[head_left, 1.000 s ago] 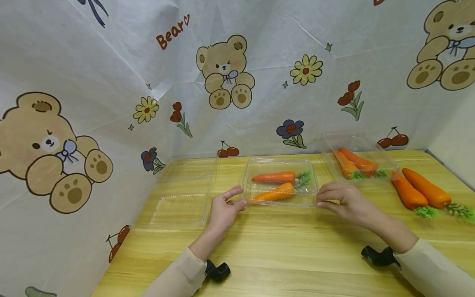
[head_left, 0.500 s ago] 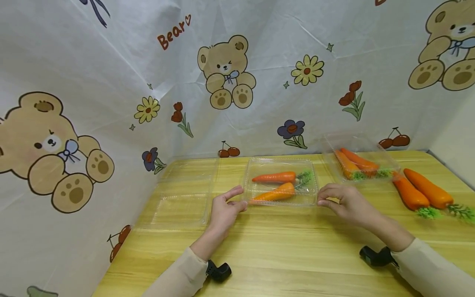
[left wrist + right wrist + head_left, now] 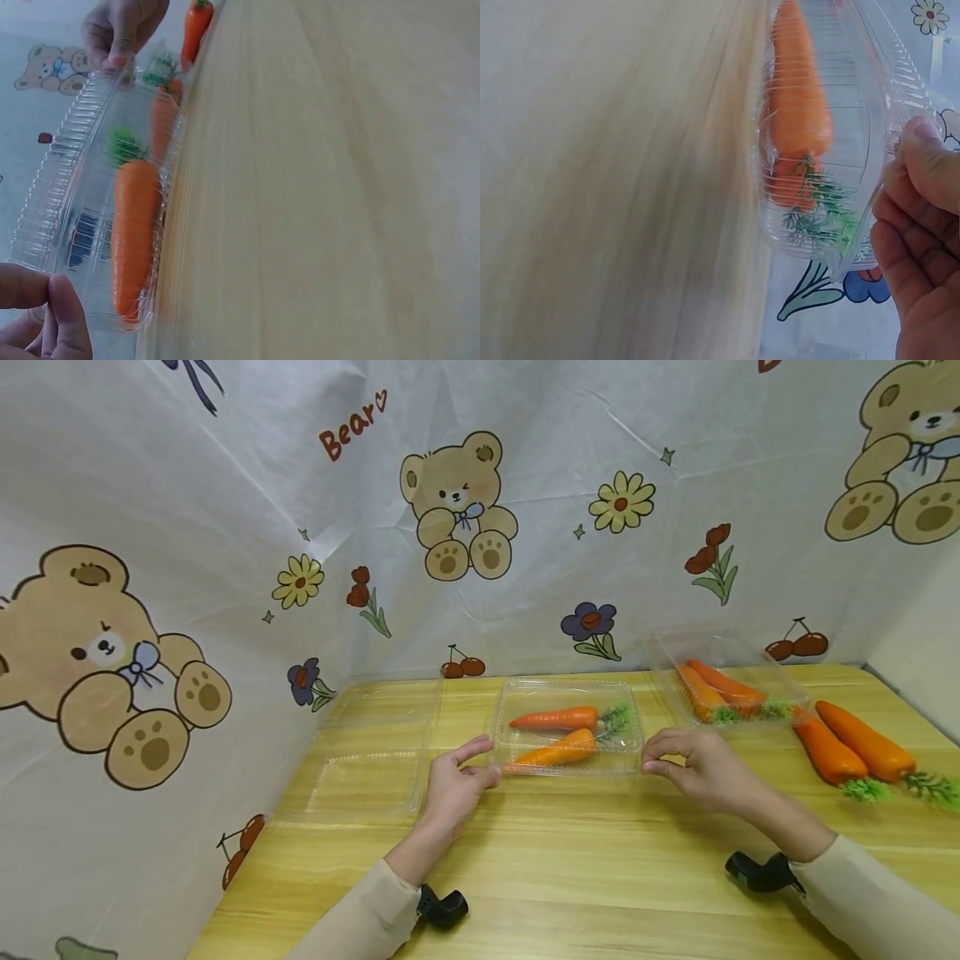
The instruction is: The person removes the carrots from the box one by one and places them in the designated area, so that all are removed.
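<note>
A clear plastic clamshell box [image 3: 558, 695] rests in the middle of the wooden table, its lid lying over two toy carrots [image 3: 553, 718] with green tops. At its front left corner, my left hand [image 3: 455, 789] pinches the rim between thumb and forefinger, as the left wrist view shows on the ribbed edge [image 3: 56, 172]. My right hand [image 3: 701, 768] grips the front right corner; in the right wrist view the thumb [image 3: 930, 154] and curled fingers hold the rim. Inside, one orange carrot [image 3: 799, 90] shows through the ribbed wall.
Left of the hands lies an open clear box [image 3: 367, 789] with nothing in it. At the back right, another clear box [image 3: 750, 672] contains carrots, its lid raised. Two larger loose carrots [image 3: 866, 743] lie beside it. A bear-print cloth [image 3: 540, 610] hangs behind the table.
</note>
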{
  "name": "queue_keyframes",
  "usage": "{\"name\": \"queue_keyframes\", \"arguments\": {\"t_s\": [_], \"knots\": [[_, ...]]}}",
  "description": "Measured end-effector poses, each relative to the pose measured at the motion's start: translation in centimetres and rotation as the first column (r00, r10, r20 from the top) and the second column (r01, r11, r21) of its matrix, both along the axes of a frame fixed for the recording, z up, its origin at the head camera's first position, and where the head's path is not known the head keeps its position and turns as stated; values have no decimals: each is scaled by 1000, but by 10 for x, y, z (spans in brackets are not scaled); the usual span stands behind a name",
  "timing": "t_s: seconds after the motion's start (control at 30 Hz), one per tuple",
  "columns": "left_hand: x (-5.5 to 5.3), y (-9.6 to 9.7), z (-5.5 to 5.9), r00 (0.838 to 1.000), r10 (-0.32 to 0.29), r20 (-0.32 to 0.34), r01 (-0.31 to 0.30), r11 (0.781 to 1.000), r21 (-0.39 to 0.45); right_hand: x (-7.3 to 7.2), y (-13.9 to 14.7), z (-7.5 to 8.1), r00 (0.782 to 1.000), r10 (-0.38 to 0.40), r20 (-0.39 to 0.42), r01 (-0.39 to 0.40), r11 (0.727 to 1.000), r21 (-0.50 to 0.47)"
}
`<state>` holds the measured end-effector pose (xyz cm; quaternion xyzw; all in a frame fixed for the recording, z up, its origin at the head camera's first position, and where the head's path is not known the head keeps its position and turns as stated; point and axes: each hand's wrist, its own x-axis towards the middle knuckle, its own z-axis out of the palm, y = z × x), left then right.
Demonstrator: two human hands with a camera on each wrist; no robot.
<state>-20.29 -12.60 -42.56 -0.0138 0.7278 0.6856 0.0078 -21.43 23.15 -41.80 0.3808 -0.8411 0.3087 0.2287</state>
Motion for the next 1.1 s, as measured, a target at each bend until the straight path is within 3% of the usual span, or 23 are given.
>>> {"name": "queue_keyframes", "arguments": {"t_s": [0.4, 0.8, 1.1], "knots": [[0, -1, -1, 1000, 1, -3, -1, 1000, -21, 0, 3, 8, 992, -66, 110, 59, 996, 64], [1, -2, -1, 1000, -14, -8, 14, 1000, -12, -5, 8, 17, 998, 37, 48, -40, 998, 54], [2, -2, 0, 1000, -14, -17, 14, 1000, -22, -6, 9, 28, 998, 46, 33, -47, 998, 38]]}}
